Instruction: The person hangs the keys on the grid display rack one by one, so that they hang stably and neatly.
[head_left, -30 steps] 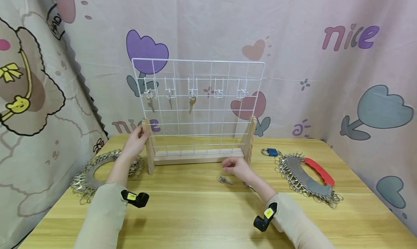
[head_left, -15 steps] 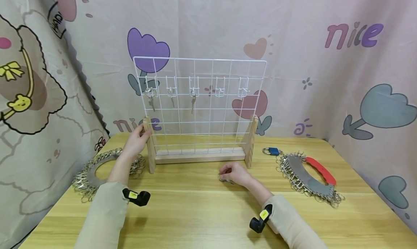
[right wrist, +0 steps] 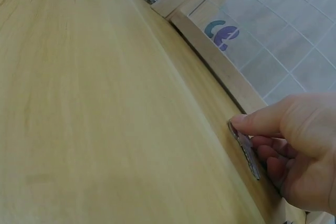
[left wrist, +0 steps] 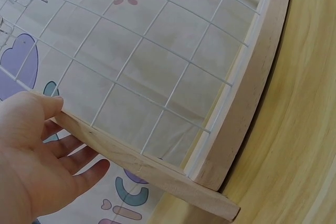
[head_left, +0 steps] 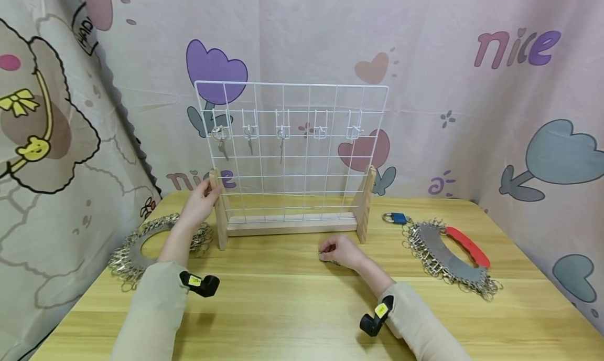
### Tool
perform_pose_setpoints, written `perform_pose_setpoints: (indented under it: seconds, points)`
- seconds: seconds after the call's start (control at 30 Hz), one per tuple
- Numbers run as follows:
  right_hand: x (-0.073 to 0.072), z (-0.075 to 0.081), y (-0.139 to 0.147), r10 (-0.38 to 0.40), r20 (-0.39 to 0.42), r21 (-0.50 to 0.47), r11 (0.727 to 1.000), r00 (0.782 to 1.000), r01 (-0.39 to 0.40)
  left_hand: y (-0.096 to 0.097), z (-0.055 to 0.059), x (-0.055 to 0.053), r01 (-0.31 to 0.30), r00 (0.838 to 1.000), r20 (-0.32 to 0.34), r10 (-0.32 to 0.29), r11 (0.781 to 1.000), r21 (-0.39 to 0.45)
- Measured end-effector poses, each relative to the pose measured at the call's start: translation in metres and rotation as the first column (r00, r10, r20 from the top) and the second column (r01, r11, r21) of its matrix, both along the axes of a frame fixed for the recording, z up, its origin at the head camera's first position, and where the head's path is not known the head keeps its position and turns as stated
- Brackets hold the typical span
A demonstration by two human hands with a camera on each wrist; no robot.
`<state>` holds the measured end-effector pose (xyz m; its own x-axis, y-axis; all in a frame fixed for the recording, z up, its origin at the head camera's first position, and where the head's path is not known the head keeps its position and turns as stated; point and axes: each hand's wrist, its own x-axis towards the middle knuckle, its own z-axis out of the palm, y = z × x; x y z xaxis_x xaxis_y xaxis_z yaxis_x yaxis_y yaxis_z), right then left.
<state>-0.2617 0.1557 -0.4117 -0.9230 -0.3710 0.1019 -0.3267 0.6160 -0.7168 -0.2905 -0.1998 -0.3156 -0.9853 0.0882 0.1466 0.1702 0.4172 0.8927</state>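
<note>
A white wire grid rack stands upright on a wooden base. My left hand grips its left wooden post, thumb in front and fingers behind. In front of the base, close over the table, my right hand pinches a small metal key between thumb and fingers. Part of that key is hidden by the fingertips. Keys hang from the three left hooks of the grid: a key on a large ring, a slim key and another key. Two more white hooks sit to their right.
Left of the rack, a curved metal plate with many small rings lies beside my left forearm. At right lies a similar ringed plate with a red handle, and a blue padlock next to it. Printed curtains enclose the wooden table.
My right hand has moved slightly left and down to the key on the table and now pinches it. My left hand stays on the post. The head view has shifted slightly.
</note>
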Motion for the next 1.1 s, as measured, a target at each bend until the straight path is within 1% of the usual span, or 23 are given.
perform_pose_setpoints:
  seconds: [0.17,0.3,0.5,0.6,0.77,0.87,1.0,1.1]
  points:
    - [0.0,0.002,-0.001,-0.004,0.016,0.031,1.0,1.0,0.004,0.0,0.0,-0.001,-0.015,1.0,0.013,0.015,1.0,-0.019]
    - [0.0,0.002,-0.001,-0.011,0.005,0.034,0.999,1.0,0.011,0.0,0.001,-0.001,-0.018,1.0,0.011,0.018,1.0,-0.023]
    - [-0.001,0.002,0.0,-0.017,0.016,-0.01,1.0,1.0,0.017,0.001,0.0,0.001,-0.013,1.0,0.006,0.013,1.0,-0.015]
    - [-0.002,0.004,0.002,-0.002,0.027,-0.036,0.999,1.0,0.003,0.001,0.0,0.0,-0.012,1.0,0.01,0.013,1.0,-0.009]
    - [-0.004,0.012,0.006,0.041,0.099,-0.092,0.995,0.994,-0.032,0.001,-0.001,0.001,-0.015,1.0,0.017,0.015,1.0,-0.012]
    - [-0.004,0.019,0.008,0.073,0.122,-0.118,0.991,0.99,-0.059,0.001,-0.001,0.002,-0.015,1.0,0.016,0.015,1.0,-0.006]
    - [-0.007,0.029,0.01,0.097,0.119,-0.131,0.988,0.988,-0.081,0.002,0.0,0.002,-0.013,1.0,0.015,0.013,1.0,-0.001]
    - [-0.009,0.036,0.012,0.097,0.117,-0.13,0.988,0.988,-0.081,0.001,0.001,0.001,-0.015,1.0,0.018,0.015,1.0,-0.008]
